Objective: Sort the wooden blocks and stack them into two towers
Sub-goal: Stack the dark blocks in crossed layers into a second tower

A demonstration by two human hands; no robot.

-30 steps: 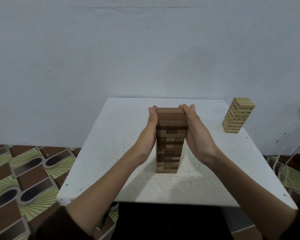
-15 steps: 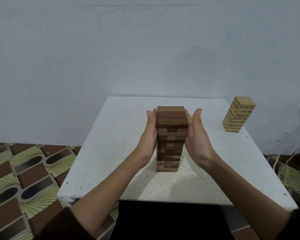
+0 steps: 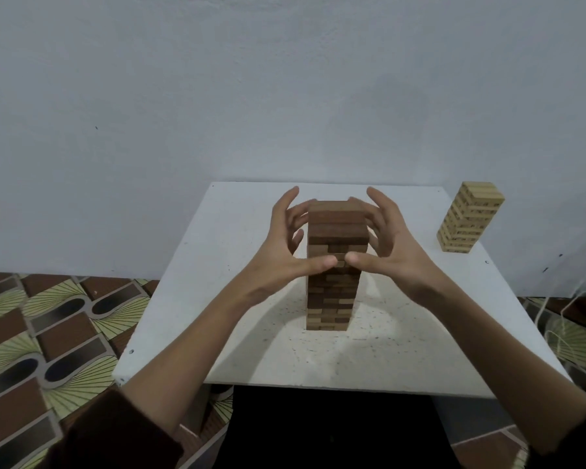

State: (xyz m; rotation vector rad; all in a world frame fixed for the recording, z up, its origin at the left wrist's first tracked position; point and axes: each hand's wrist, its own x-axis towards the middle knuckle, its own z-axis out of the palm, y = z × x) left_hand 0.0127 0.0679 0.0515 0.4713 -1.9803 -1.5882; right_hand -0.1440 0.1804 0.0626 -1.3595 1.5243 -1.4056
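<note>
A tall tower of dark and mid-brown wooden blocks (image 3: 334, 299) stands upright in the middle of the white table (image 3: 217, 265). My left hand (image 3: 285, 245) and my right hand (image 3: 389, 245) flank its upper part with fingers spread. Both thumbs point inward across the tower's front face, their tips nearly meeting. The fingers reach round the top corners; I cannot tell whether they touch the blocks. A shorter tower of pale wooden blocks (image 3: 469, 218) stands at the table's far right corner.
A pale wall rises right behind the table. Patterned brown and green floor (image 3: 48, 333) lies to the left, and thin white cords (image 3: 562, 319) trail off the table's right side. Dark sleeves cover both forearms near the frame bottom.
Both palms were pressed flat against the tower's sides; they have come away, and the fingers are spread with the thumbs swung in front of the tower.
</note>
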